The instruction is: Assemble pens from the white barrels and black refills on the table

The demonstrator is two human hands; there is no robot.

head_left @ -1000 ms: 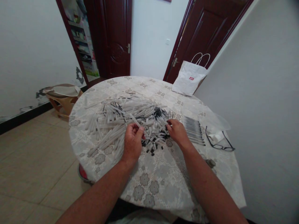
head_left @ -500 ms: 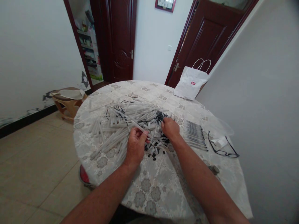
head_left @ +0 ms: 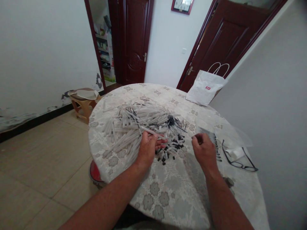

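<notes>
Your left hand [head_left: 148, 147] pinches a white pen barrel [head_left: 153, 131] at frame centre, while your right hand [head_left: 204, 151] is curled closed beside the row of assembled pens [head_left: 214, 142].

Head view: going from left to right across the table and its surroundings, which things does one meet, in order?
Wooden stool → pile of white pen barrels → left hand → right hand → eyeglasses.

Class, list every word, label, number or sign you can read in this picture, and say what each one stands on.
Red label on the white paper bag: too small to read.
Wall clock face: numerals blurred, cut off by the frame.
Goods on the shelves through the doorway: print unreadable.
Nothing else carries text.
</notes>
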